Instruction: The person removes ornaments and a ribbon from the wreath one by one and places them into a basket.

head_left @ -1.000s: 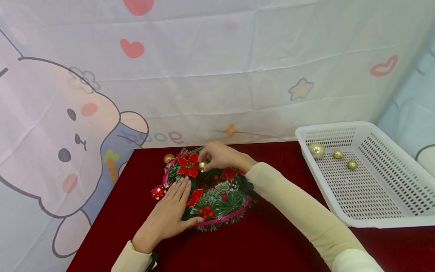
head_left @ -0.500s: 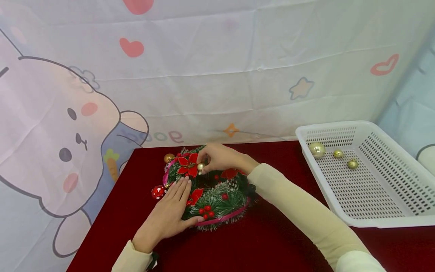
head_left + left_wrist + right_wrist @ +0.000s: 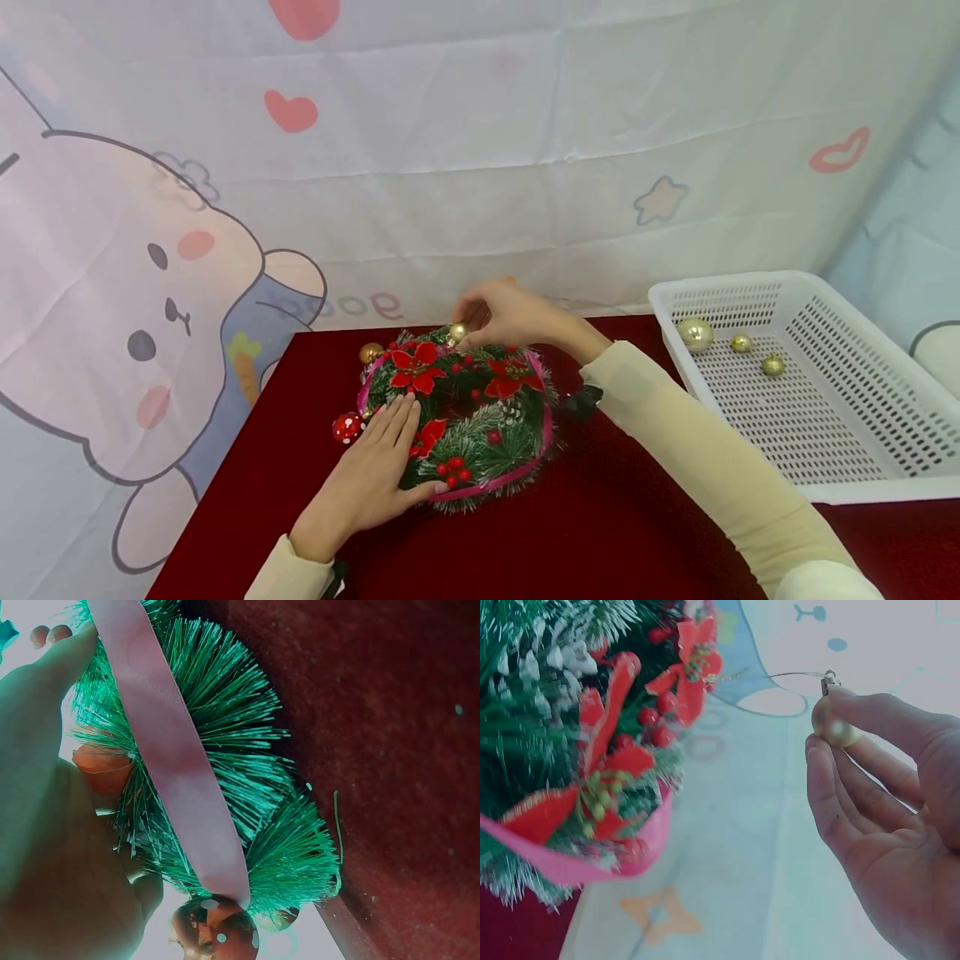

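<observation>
Counter (image 3: 600,533): red cloth surface under both hands.
Wreath (image 3: 480,425): lies flat on the counter, beneath the left fingers.
Left hand (image 3: 375,479): fingers straight and close together, pressing the wreath's near-left rim.
Right hand (image 3: 517,317): fingers pinch the gold bauble above the wreath's far edge.
Gold bauble (image 3: 834,727): between right thumb and fingertips; thin wire loop trails toward the wreath.

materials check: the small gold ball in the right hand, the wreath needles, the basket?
Small gold ball ornament: glossy, metallic-looking shell, likely plated plastic, though glass is possible; it has a metal cap and a thin wire loop. Green wreath: stiff synthetic bristle needles with white-frosted tips, edged with a satin-like pink ribbon. White perforated basket: moulded plastic, matte, with a regular slot pattern.
</observation>
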The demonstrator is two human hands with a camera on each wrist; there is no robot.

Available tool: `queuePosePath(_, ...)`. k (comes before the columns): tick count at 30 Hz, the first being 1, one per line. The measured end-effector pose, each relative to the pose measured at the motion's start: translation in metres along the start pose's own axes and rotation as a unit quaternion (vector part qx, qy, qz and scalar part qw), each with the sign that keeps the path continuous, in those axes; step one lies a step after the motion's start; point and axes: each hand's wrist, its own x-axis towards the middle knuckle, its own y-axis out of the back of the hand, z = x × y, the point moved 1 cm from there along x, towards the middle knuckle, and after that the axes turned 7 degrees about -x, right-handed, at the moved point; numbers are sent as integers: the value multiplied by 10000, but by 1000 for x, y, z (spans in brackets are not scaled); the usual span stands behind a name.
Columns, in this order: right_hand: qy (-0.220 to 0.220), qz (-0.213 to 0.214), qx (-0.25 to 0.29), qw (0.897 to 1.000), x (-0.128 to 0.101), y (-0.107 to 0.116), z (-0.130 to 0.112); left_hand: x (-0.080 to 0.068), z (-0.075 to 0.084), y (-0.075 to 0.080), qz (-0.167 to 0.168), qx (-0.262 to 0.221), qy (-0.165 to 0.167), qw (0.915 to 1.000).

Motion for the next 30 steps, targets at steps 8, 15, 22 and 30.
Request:
queuePosePath(8, -365, 317, 178, 9987, -18, 28, 3, 0, -3, -2, 37, -12, 110, 9999)
queuePosePath(15, -307, 638, 198, 9973, -44, 49, 17, 0, -2, -4, 6, -109, 114, 9999)
queuePosePath(22, -596, 945, -100, 9937, -82, 71, 40, 1, -3, -3, 107, 62, 123, 9998)
queuePosePath(30, -1130, 1196, 1, 9864, -122, 88, 63, 0, -1, -2, 127, 38, 104, 9999)
